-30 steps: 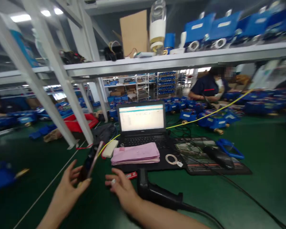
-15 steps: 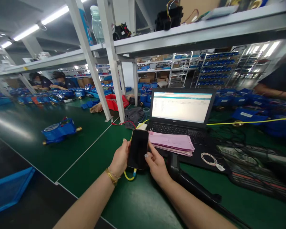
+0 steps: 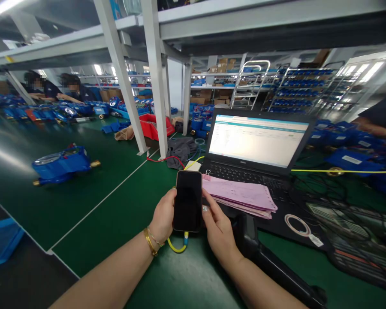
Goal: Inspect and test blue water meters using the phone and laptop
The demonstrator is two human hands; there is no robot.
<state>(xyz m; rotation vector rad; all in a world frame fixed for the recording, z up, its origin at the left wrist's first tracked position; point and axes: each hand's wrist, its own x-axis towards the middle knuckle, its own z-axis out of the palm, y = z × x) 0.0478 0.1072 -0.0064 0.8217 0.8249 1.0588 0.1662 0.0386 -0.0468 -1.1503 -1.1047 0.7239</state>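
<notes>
Over the green surface [image 3: 122,206], just before the laptop [image 3: 257,146], left hand [image 3: 163,216] and right hand [image 3: 219,229] are gripping 1 phone [image 3: 188,201], fingers [image 3: 209,205] curled on its 2 long edges, dark screen facing the person, probably for viewing; yellow cable [image 3: 176,246] is hanging below.

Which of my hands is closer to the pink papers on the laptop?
Right. The right hand holds the phone just beside the pink papers; the left hand holds its other edge, with the phone between.
</notes>
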